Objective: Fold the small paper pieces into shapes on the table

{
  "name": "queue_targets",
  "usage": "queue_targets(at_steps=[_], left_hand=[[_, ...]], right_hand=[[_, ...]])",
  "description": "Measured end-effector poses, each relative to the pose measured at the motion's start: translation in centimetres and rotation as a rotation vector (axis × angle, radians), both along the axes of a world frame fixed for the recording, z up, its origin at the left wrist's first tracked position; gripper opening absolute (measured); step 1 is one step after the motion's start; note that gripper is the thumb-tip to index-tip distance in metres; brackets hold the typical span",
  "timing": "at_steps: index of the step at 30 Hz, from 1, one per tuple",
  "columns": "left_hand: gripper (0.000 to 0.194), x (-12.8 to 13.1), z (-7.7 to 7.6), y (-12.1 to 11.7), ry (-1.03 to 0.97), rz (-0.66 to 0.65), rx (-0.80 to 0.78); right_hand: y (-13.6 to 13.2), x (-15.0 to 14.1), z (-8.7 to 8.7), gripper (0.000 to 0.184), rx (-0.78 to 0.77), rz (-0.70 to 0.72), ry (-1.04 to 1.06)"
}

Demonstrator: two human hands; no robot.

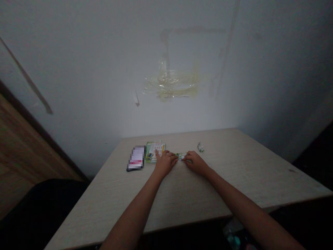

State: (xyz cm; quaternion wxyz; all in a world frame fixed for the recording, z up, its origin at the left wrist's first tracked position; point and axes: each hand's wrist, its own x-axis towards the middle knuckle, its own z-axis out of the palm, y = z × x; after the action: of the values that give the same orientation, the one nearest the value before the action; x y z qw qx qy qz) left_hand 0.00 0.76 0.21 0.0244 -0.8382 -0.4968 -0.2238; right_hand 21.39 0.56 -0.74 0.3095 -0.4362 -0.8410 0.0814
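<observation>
Pinching a small printed strip [183, 155] between them, the left hand [164, 162] has its fingertips closed on the left end and the right hand [195, 161] closes on the right end, with a short stretch of green and white showing between. The strip lies low at the middle of the table [187, 194], though the fingers hide whether it touches the wood. It looks like thin paper or card: very light, likely soft enough to crease, springy along any fold, and easy to tear if tugged hard. Its printed face may be a little slick, so hold would be best taken at both ends, thumb against fingertips, pressing lightly. Just left of the strip is a pile of printed sheets [152, 147], with one finger of the left hand stretched over its right side; contact there cannot be told. Beside the pile, farther left, lies a phone [136, 158], its screen blurred. On the far right, apart from the right hand, sits a small crumpled-looking paper piece [200, 147]. Beyond the table's far edge, yellowed tape [177, 85] clings to the pale wall [104, 69].
</observation>
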Motion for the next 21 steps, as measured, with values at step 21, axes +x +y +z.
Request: queue_targets(at_steps=[21], left_hand=[[0.023, 1.2, -0.2, -0.1, -0.106, 0.158, -0.108]], right_hand=[[-0.4, -0.5, 0.6, 0.032, -0.020, 0.033, -0.049]])
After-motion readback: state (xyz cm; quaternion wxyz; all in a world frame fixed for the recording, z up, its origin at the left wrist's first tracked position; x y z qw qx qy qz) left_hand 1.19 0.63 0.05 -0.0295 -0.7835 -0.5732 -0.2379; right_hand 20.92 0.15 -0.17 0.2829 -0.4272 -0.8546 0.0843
